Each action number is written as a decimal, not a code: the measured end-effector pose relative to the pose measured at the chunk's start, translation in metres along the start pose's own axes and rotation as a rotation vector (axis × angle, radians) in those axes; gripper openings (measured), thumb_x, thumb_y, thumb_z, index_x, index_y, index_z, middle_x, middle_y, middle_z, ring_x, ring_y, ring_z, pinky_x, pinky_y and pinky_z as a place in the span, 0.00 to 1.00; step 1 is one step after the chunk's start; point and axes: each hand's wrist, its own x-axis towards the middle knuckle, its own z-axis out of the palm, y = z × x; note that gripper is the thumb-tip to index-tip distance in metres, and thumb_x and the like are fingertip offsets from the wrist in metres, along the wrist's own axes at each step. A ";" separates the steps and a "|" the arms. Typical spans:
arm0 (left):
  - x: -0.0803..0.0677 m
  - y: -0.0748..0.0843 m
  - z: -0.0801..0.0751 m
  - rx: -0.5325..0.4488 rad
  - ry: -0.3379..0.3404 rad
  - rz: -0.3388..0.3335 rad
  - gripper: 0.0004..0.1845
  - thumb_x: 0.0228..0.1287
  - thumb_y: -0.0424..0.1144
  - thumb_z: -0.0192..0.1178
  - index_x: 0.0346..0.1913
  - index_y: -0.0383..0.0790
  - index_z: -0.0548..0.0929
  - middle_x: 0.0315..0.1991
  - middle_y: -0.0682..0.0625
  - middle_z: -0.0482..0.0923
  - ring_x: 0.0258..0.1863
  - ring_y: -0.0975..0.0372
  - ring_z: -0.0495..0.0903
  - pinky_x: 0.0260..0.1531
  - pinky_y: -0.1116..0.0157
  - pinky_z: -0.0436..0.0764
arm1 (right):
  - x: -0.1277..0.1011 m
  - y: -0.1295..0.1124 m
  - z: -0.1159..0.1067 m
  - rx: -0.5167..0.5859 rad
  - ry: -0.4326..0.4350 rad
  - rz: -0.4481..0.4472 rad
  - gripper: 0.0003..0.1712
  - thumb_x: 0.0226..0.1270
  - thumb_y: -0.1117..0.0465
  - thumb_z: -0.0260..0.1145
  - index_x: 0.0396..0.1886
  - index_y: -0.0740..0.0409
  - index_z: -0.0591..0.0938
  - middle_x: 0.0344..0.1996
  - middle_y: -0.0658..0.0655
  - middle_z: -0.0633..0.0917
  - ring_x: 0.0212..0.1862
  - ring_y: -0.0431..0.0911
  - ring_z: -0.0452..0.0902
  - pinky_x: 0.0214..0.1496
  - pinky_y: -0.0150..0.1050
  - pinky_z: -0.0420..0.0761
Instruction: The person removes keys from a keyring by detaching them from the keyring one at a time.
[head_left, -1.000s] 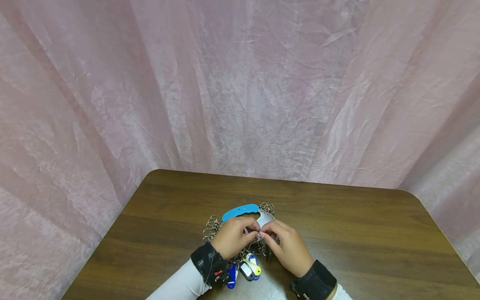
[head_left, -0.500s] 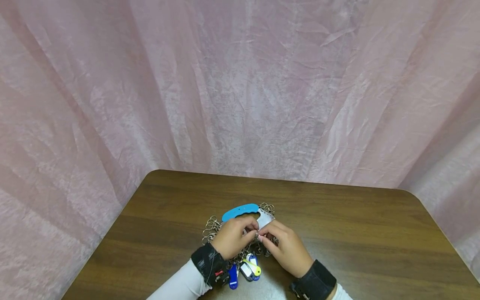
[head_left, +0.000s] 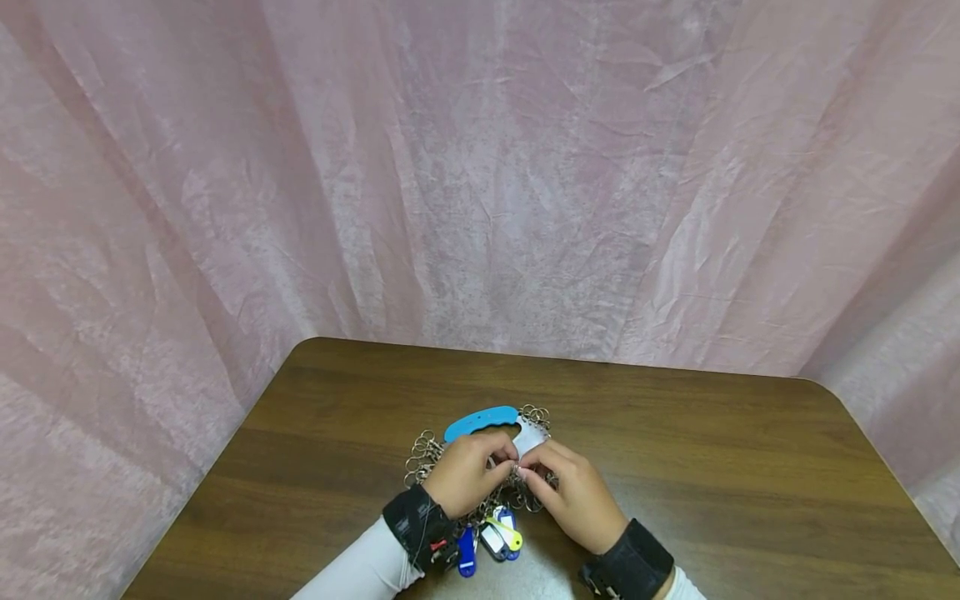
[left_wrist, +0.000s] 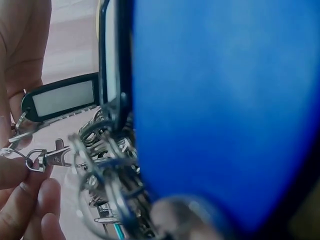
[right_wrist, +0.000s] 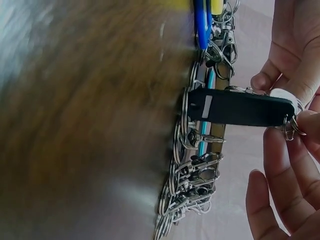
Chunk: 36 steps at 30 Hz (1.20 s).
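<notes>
Hands meet over a heap of small metal split rings and snap clips (head_left: 427, 454) near the front middle of the dark brown wooden desk (head_left: 712, 467). Left hand (head_left: 467, 475) has fingers curled, thumb and forefinger pinching a small silver key ring (left_wrist: 14, 155) with a snap clip (left_wrist: 52, 157) hanging off it. Right hand (head_left: 573, 493) also curled, fingers (right_wrist: 280, 165) pinching the ring end of a black plastic key tag with white label window (right_wrist: 240, 107). Both pinches touch, just in front of the light blue oval plastic tool (head_left: 480, 422) lying at the far side of the heap. Blue, yellow and white plastic key tags (head_left: 491, 537) lie between the wrists, touching the heap. Black wrist straps (head_left: 633, 562) on both arms, white sleeves.

Handling, as a judgement: ring is light, stiff, springy steel, small and smooth, likely to slip; best taken at the rim with fingertip pads, nail worked into the split end. Tag is light rigid plastic; hold it by the flat body near its eyelet. Heap likely tangles and drags neighbours when one piece is lifted.

Pink crinkled fabric backdrop (head_left: 480, 167) behind the desk.
</notes>
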 end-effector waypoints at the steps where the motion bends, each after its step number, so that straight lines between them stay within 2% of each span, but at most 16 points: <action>1: 0.000 0.000 0.000 0.003 0.001 0.005 0.02 0.67 0.37 0.65 0.37 0.49 0.83 0.32 0.58 0.84 0.33 0.73 0.79 0.34 0.74 0.78 | 0.000 0.000 0.000 0.001 -0.001 0.004 0.05 0.65 0.64 0.71 0.38 0.50 0.85 0.36 0.41 0.83 0.38 0.30 0.79 0.41 0.32 0.82; 12: -0.001 0.003 -0.001 0.006 0.002 0.045 0.04 0.66 0.35 0.65 0.36 0.50 0.84 0.33 0.57 0.85 0.34 0.72 0.80 0.36 0.74 0.78 | 0.000 0.000 0.000 0.034 -0.002 0.049 0.07 0.69 0.63 0.68 0.39 0.44 0.83 0.35 0.44 0.85 0.39 0.31 0.80 0.41 0.37 0.84; 24: 0.000 0.005 -0.001 0.004 0.011 0.037 0.02 0.67 0.36 0.66 0.38 0.49 0.85 0.36 0.56 0.86 0.36 0.70 0.81 0.38 0.72 0.80 | 0.000 0.001 0.000 0.057 0.008 0.086 0.02 0.70 0.61 0.67 0.38 0.48 0.83 0.35 0.41 0.84 0.36 0.30 0.79 0.39 0.32 0.82; 30: -0.001 0.003 0.001 -0.001 0.021 0.028 0.04 0.67 0.35 0.65 0.41 0.48 0.85 0.40 0.56 0.86 0.38 0.69 0.82 0.41 0.70 0.82 | -0.001 0.000 0.001 0.052 -0.001 0.072 0.03 0.71 0.61 0.67 0.39 0.46 0.83 0.36 0.41 0.83 0.38 0.30 0.78 0.40 0.36 0.83; 36: -0.001 0.002 0.001 -0.007 0.008 0.005 0.02 0.68 0.37 0.64 0.41 0.48 0.85 0.38 0.57 0.85 0.37 0.72 0.81 0.41 0.70 0.82 | 0.000 0.000 0.002 0.051 -0.003 0.051 0.04 0.69 0.63 0.68 0.38 0.48 0.83 0.36 0.40 0.82 0.38 0.30 0.77 0.39 0.33 0.82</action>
